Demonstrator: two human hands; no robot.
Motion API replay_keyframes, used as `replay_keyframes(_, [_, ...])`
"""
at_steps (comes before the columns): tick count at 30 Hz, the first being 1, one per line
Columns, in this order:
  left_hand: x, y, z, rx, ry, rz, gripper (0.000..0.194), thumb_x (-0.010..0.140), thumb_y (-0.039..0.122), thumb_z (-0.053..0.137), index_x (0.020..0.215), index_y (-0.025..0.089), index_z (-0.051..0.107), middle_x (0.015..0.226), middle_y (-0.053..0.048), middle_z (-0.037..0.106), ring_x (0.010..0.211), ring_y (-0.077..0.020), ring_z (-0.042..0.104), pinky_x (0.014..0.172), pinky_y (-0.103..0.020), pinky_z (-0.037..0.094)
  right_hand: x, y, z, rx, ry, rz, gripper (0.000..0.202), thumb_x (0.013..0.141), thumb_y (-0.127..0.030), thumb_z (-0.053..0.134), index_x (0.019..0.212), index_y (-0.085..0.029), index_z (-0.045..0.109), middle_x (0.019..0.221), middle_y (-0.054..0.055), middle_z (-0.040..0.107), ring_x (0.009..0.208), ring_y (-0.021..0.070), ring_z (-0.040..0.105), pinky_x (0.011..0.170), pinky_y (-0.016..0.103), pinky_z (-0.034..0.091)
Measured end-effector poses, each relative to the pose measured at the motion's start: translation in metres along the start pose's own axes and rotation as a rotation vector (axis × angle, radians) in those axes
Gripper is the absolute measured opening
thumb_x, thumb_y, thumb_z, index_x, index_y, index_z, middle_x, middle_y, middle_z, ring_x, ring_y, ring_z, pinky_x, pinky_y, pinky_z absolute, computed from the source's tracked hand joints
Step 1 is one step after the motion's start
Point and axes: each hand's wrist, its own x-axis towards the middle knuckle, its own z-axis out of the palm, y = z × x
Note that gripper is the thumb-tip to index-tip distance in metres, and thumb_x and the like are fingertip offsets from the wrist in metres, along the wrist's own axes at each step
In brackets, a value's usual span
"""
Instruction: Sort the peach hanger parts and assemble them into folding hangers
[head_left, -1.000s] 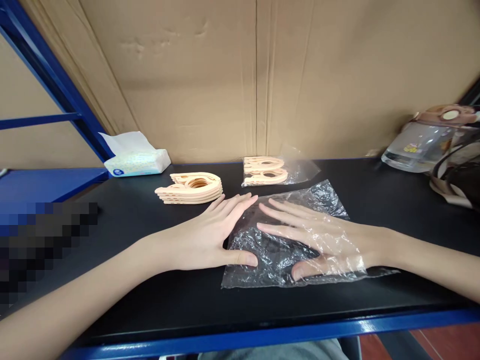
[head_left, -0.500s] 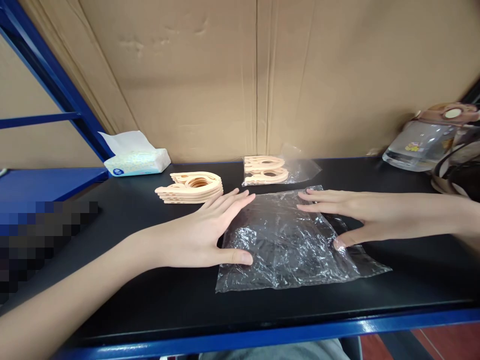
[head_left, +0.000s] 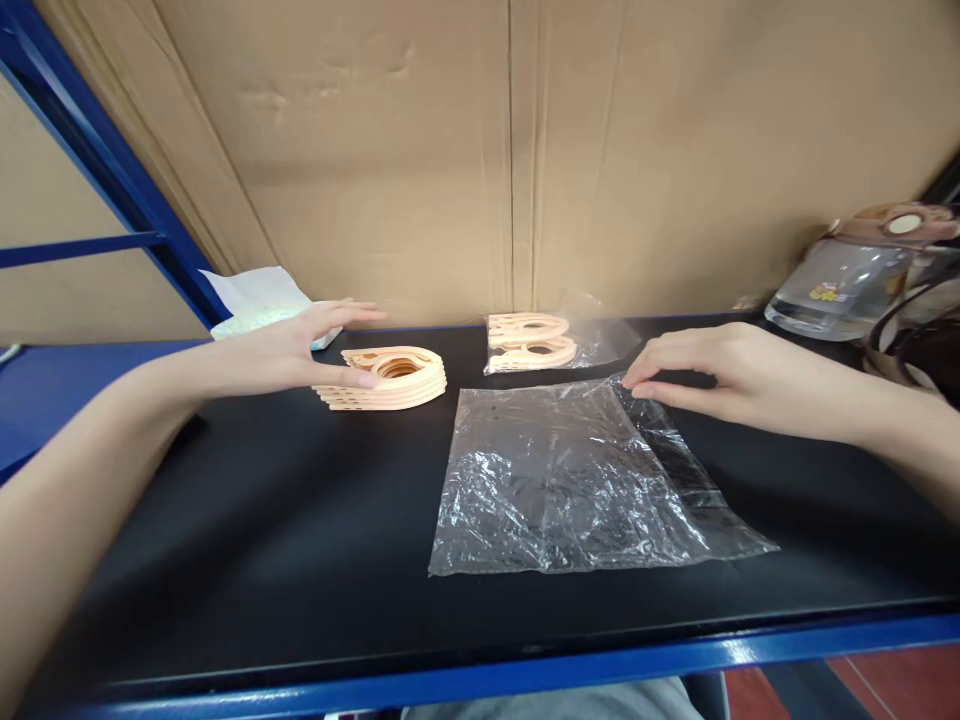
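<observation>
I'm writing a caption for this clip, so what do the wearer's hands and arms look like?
The left hand and right hand are ungloved, with no rings visible; the forearms show no sleeves, watch or bracelet.

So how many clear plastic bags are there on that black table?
2. A flat bag lies in front, its far edge at the right hand; a second bag sits farther back, near the cardboard, with peach-coloured pieces inside. Another could be hidden under the flat one.

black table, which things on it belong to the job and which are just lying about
Likely in the job:
flat clear bag, right hand at its corner
loose peach stack, left hand at it
bagged peach pieces

Likely just lying about:
tissue pack
bottle
</observation>
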Motion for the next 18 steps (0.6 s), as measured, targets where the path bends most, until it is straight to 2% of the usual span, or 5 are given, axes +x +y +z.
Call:
replay_keyframes(2, [0.001, -0.012, 0.001, 0.009, -0.058, 0.003, 0.069, 0.085, 0.063, 0.051, 0.142, 0.028, 0.034, 0.152, -0.005, 0.031, 0.134, -0.0332, 0.035, 0.105, -0.058, 0.028, 0.000, 0.001, 0.000, -0.014, 0.044, -0.005, 0.029, 0.093, -0.041, 0.046, 0.097, -0.021, 0.067, 0.095, 0.003, 0.071, 0.082, 0.0181, 0.066, 0.074, 0.032, 0.049])
replay_keyframes(5, [0.003, -0.027, 0.005, 0.043, -0.113, 0.077, 0.067, 0.087, 0.060, 0.050, 0.142, 0.025, 0.035, 0.150, -0.006, 0.035, 0.130, -0.0317, 0.040, 0.102, -0.056, 0.034, -0.001, 0.001, 0.000, -0.044, 0.086, -0.016, 0.028, 0.093, -0.039, 0.046, 0.099, -0.021, 0.067, 0.095, 0.002, 0.071, 0.081, 0.0167, 0.065, 0.073, 0.031, 0.048])
replay_keyframes(10, [0.007, -0.043, 0.013, 0.098, -0.131, 0.141, 0.066, 0.087, 0.058, 0.051, 0.140, 0.019, 0.038, 0.143, -0.008, 0.045, 0.122, -0.0280, 0.051, 0.095, -0.048, 0.045, -0.001, -0.002, 0.000, -0.062, 0.106, -0.038, 0.028, 0.094, -0.038, 0.046, 0.100, -0.021, 0.067, 0.095, 0.002, 0.071, 0.081, 0.0158, 0.065, 0.074, 0.030, 0.048])
replay_keyframes(15, [0.010, -0.046, 0.015, 0.003, -0.183, 0.032, 0.070, 0.084, 0.058, 0.055, 0.141, 0.022, 0.037, 0.145, -0.007, 0.042, 0.125, -0.0296, 0.048, 0.097, -0.050, 0.043, 0.000, -0.003, 0.000, -0.067, 0.115, -0.048, 0.027, 0.093, -0.037, 0.047, 0.100, -0.021, 0.067, 0.097, 0.002, 0.071, 0.082, 0.0156, 0.066, 0.075, 0.029, 0.048])
replay_keyframes(18, [0.012, -0.044, 0.015, -0.044, -0.178, 0.031, 0.071, 0.082, 0.058, 0.057, 0.140, 0.023, 0.038, 0.148, -0.008, 0.038, 0.126, -0.0304, 0.046, 0.099, -0.052, 0.039, 0.000, -0.003, 0.000, -0.074, 0.109, -0.046, 0.027, 0.094, -0.037, 0.046, 0.101, -0.021, 0.067, 0.097, 0.001, 0.071, 0.082, 0.0152, 0.065, 0.075, 0.029, 0.048])
